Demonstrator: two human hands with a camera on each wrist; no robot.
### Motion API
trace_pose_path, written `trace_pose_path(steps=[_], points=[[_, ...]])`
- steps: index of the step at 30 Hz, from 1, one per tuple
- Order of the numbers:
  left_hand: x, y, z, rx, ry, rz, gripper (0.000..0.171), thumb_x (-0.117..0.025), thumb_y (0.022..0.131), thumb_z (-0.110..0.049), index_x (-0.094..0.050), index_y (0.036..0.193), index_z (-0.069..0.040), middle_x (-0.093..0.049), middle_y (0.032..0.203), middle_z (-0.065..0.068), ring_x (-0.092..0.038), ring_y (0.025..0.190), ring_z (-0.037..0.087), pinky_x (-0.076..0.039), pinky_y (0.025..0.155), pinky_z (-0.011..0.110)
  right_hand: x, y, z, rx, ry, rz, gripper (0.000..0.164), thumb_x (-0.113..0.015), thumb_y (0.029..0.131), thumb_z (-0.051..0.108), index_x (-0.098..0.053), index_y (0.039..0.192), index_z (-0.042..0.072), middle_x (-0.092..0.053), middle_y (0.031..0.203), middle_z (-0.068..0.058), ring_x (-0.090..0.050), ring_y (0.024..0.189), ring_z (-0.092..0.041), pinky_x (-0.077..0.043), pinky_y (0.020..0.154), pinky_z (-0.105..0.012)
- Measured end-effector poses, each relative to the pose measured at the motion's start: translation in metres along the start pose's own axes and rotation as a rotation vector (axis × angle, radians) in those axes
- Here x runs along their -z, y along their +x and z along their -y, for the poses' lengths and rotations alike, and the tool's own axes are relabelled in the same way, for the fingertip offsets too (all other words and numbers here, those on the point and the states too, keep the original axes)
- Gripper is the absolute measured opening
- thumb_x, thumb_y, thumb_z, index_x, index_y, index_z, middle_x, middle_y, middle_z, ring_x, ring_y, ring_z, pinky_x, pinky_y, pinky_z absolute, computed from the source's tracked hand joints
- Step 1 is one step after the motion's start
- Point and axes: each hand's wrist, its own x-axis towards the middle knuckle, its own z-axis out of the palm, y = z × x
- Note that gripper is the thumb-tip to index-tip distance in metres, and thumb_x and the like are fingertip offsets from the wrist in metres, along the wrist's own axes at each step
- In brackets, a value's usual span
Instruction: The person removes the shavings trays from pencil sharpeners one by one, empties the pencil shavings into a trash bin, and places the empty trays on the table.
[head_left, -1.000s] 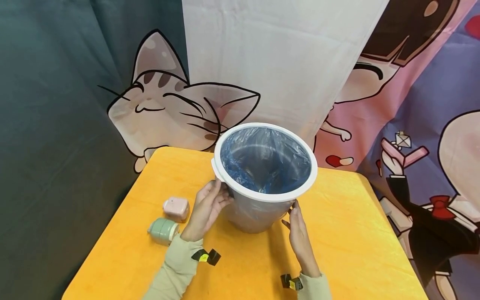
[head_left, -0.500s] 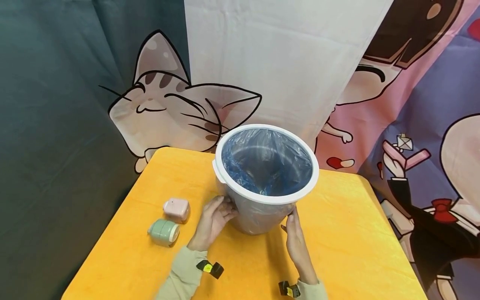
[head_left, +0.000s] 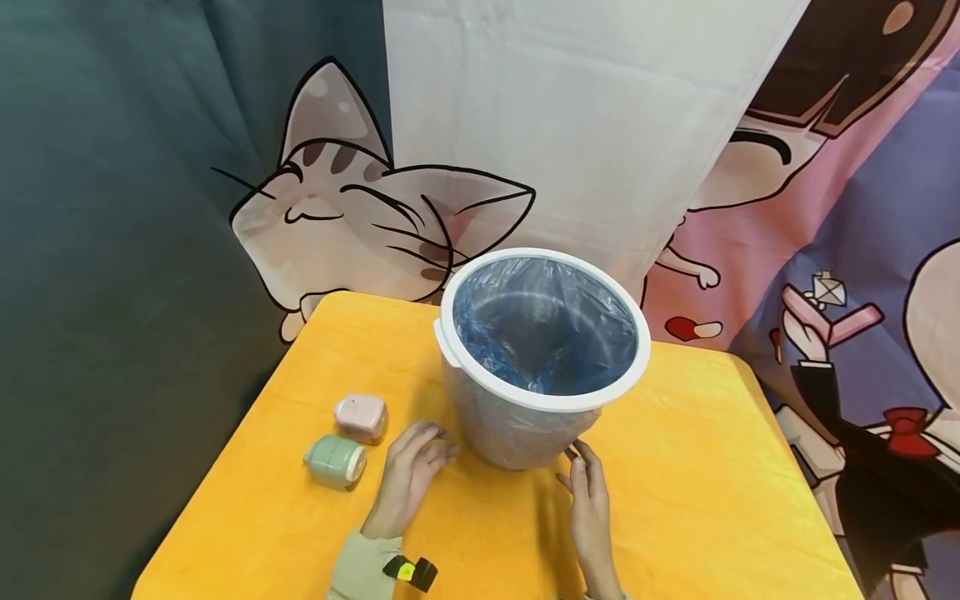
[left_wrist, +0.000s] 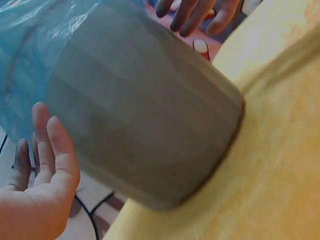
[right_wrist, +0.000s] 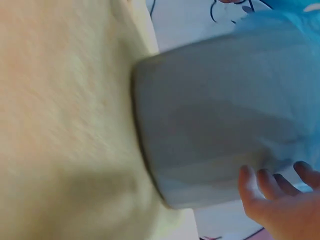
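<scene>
Left grip (head_left: 408,475): fingers loosely bent, held nothing, near the bin (head_left: 510,437). Right grip (head_left: 590,504): likewise empty, seemingly nearer; contact could not be told. Bin: one, lined, stood on the table (head_left: 697,475), beyond and between both, long axis upright.
</scene>
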Motion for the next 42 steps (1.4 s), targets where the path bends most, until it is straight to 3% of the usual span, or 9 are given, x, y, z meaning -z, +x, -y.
trace_pose_path(steps=[3,6,10,13,20,26,33,37,42], points=[[0.007,-0.013,-0.005,0.028,0.041,-0.036,0.027,-0.034,0.091,-0.018,-0.045,0.108,0.0,-0.041,0.107,0.024,-0.045,0.092,0.038,-0.037,0.076,0.046,-0.006,-0.009,-0.012,0.003,0.03,-0.048,0.034,-0.029,0.092,0.012,-0.036,0.125,0.006,-0.04,0.12,-0.014,-0.039,0.107,-0.026,-0.044,0.068,-0.031],[0.018,-0.021,-0.006,0.056,0.048,-0.074,0.028,-0.032,0.091,-0.019,-0.045,0.108,-0.001,-0.04,0.11,0.023,-0.043,0.095,0.039,-0.036,0.077,0.046,-0.018,-0.015,0.006,-0.014,0.045,-0.081,0.032,-0.034,0.091,0.014,-0.04,0.121,0.004,-0.044,0.114,-0.016,-0.042,0.102,-0.027,-0.044,0.068,-0.032],[0.017,-0.032,-0.018,0.016,0.045,-0.07,0.026,-0.032,0.091,-0.016,-0.045,0.107,0.0,-0.042,0.107,0.021,-0.046,0.092,0.036,-0.038,0.075,0.045,-0.028,-0.018,0.022,-0.008,0.006,-0.097,0.03,-0.036,0.09,0.013,-0.043,0.117,0.002,-0.049,0.106,-0.015,-0.046,0.095,-0.025,-0.044,0.065,-0.029],[0.011,-0.038,-0.029,-0.006,0.13,-0.113,0.026,-0.034,0.091,-0.014,-0.043,0.107,0.005,-0.041,0.106,0.026,-0.046,0.09,0.038,-0.039,0.073,0.046,-0.035,-0.02,0.025,-0.049,-0.002,-0.127,0.027,-0.037,0.09,0.014,-0.045,0.114,0.003,-0.051,0.102,-0.014,-0.048,0.092,-0.028,-0.044,0.064,-0.031],[0.047,-0.044,-0.008,0.019,0.391,-0.279,0.037,-0.051,0.083,-0.019,-0.039,0.111,0.003,-0.045,0.104,0.024,-0.05,0.085,0.035,-0.044,0.066,0.04,-0.051,-0.03,0.006,-0.142,0.063,-0.126,0.024,-0.04,0.089,0.018,-0.047,0.11,0.008,-0.05,0.102,-0.011,-0.049,0.09,-0.028,-0.045,0.064,-0.035],[0.016,-0.048,-0.041,-0.035,0.645,-0.322,0.035,-0.056,0.08,-0.018,-0.043,0.105,0.003,-0.052,0.091,0.018,-0.055,0.071,0.025,-0.045,0.058,0.032,-0.065,-0.027,0.036,-0.152,0.139,-0.012,0.019,-0.043,0.088,0.011,-0.044,0.104,0.001,-0.048,0.097,-0.023,-0.05,0.085,-0.028,-0.044,0.065,-0.035],[-0.026,-0.051,-0.079,-0.103,0.788,-0.464,0.027,-0.059,0.077,-0.007,-0.046,0.099,0.001,-0.052,0.089,0.015,-0.053,0.073,0.024,-0.045,0.058,0.023,-0.08,-0.024,0.043,-0.155,0.144,0.054,0.023,-0.05,0.082,0.002,-0.044,0.104,0.0,-0.049,0.095,-0.021,-0.05,0.083,-0.027,-0.044,0.063,-0.026],[-0.025,-0.05,-0.09,-0.2,0.925,-0.467,0.024,-0.058,0.077,-0.004,-0.048,0.098,0.001,-0.052,0.088,0.014,-0.052,0.071,0.022,-0.043,0.054,0.019,-0.088,-0.02,0.055,-0.198,0.11,0.089,0.025,-0.053,0.081,0.005,-0.044,0.104,0.003,-0.049,0.098,-0.022,-0.049,0.086,-0.029,-0.044,0.063,-0.027],[0.001,-0.049,-0.087,-0.29,1.11,-0.512,0.025,-0.062,0.075,-0.008,-0.052,0.097,-0.006,-0.054,0.084,0.004,-0.05,0.068,0.014,-0.039,0.051,0.019,-0.097,-0.016,0.062,-0.198,0.045,0.127,0.025,-0.054,0.08,0.005,-0.047,0.103,-0.002,-0.052,0.098,-0.016,-0.049,0.085,-0.03,-0.041,0.069,-0.03]])
